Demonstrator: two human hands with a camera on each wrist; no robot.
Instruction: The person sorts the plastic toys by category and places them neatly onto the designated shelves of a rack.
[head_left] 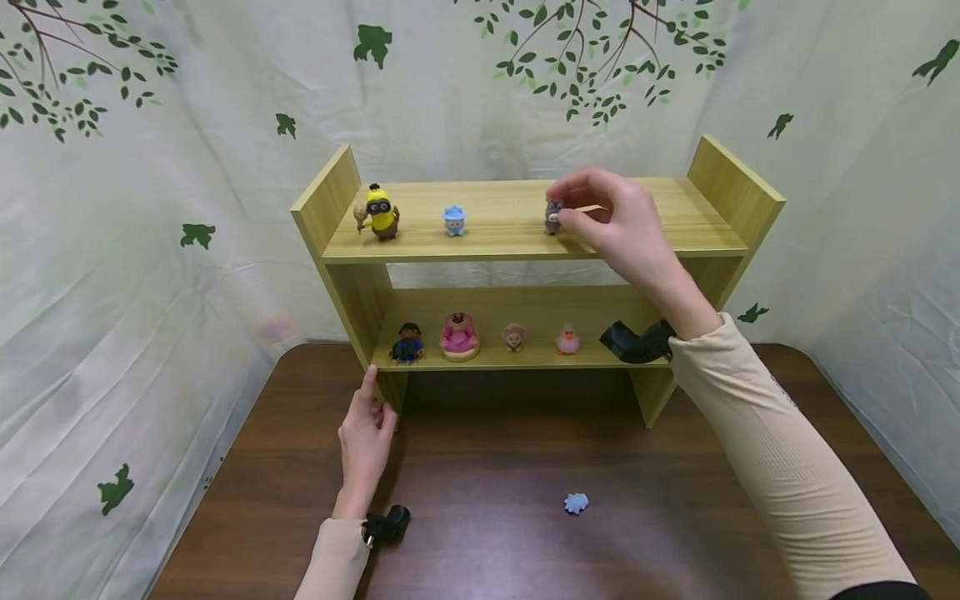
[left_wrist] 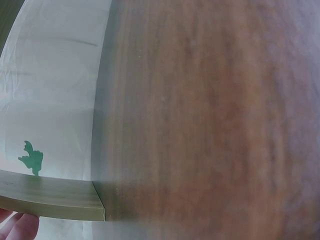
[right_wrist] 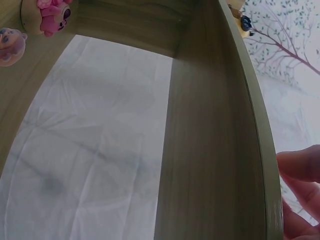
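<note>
My right hand (head_left: 611, 217) pinches a small grey figurine (head_left: 552, 217) between thumb and fingertips, at the upper board of a two-tier wooden shelf (head_left: 495, 257). The fingers hide part of the figurine. In the right wrist view, the fingers (right_wrist: 302, 167) show beside the board's edge, and the figurine is out of sight. Low at the shelf's left side is my left hand (head_left: 365, 433), its index finger stretched up against the side panel near the lower board. Fingertips (left_wrist: 25, 227) appear beside a wooden edge (left_wrist: 55, 200) in the left wrist view.
A yellow goggled figure (head_left: 382, 215) and a blue-hatted figurine (head_left: 454, 220) stand on the upper board. Below are a blue-clothed figure (head_left: 408, 343), a pink bear (head_left: 459, 336), a tiny figurine (head_left: 513, 337) and a pink duck (head_left: 567, 340). A light-blue piece (head_left: 576, 503) lies on the table (head_left: 480, 550).
</note>
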